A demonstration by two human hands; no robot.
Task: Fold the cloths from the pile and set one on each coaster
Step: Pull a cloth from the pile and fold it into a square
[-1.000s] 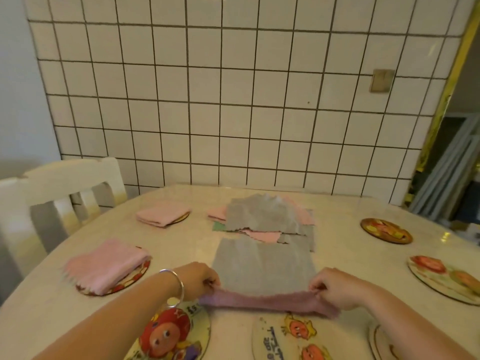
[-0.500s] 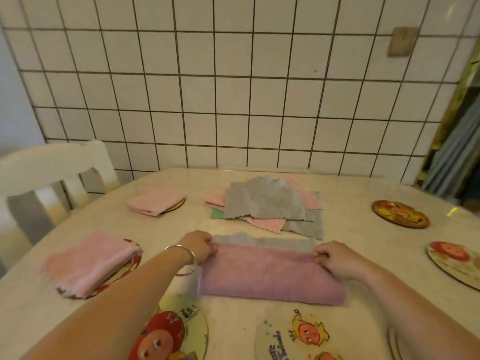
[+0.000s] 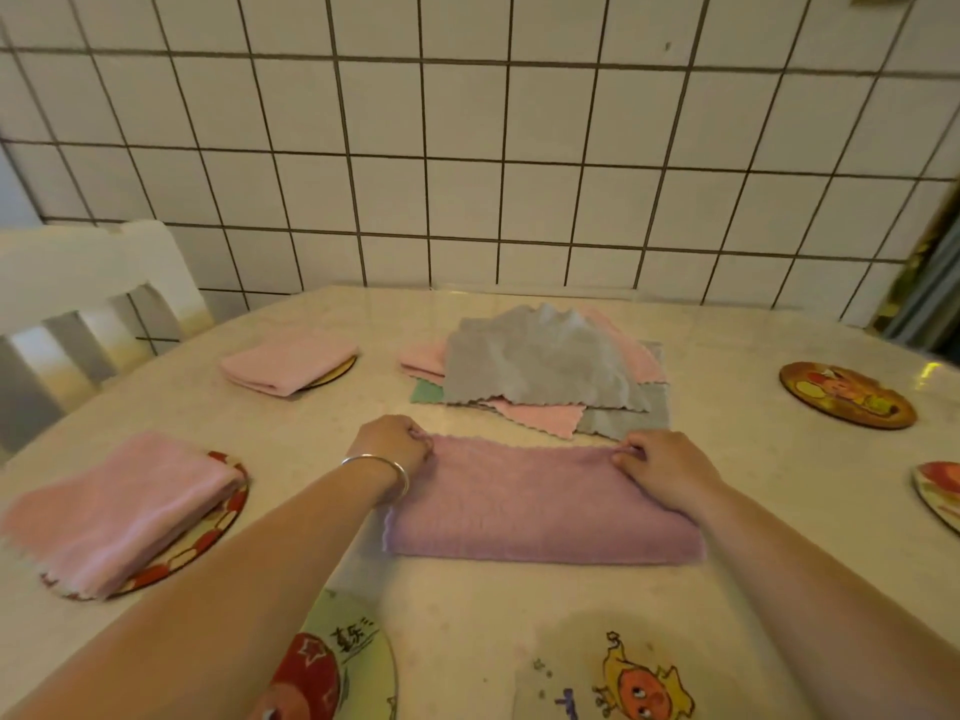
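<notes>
A purple cloth point(image 3: 535, 504) lies folded in half on the table in front of me. My left hand point(image 3: 396, 444) pinches its far left corner and my right hand point(image 3: 660, 462) pinches its far right corner. Just behind it sits the pile of cloths point(image 3: 545, 368), grey on top with pink and green beneath. One folded pink cloth point(image 3: 117, 506) rests on a red-rimmed coaster point(image 3: 208, 537) at the left. Another folded pink cloth point(image 3: 288, 362) covers a coaster point(image 3: 337, 374) further back. Bare coasters lie near me point(image 3: 337, 667) point(image 3: 623, 678) and at the right point(image 3: 847, 394) point(image 3: 940, 491).
A white chair point(image 3: 88, 298) stands at the table's left side. A white tiled wall point(image 3: 493, 148) rises straight behind the table's far edge. A doorway frame point(image 3: 930, 283) shows at the far right.
Both hands carried the near edge of the cloth away from me and laid it on the far edge, so the grey side is now covered by purple. My view tilted lower.
</notes>
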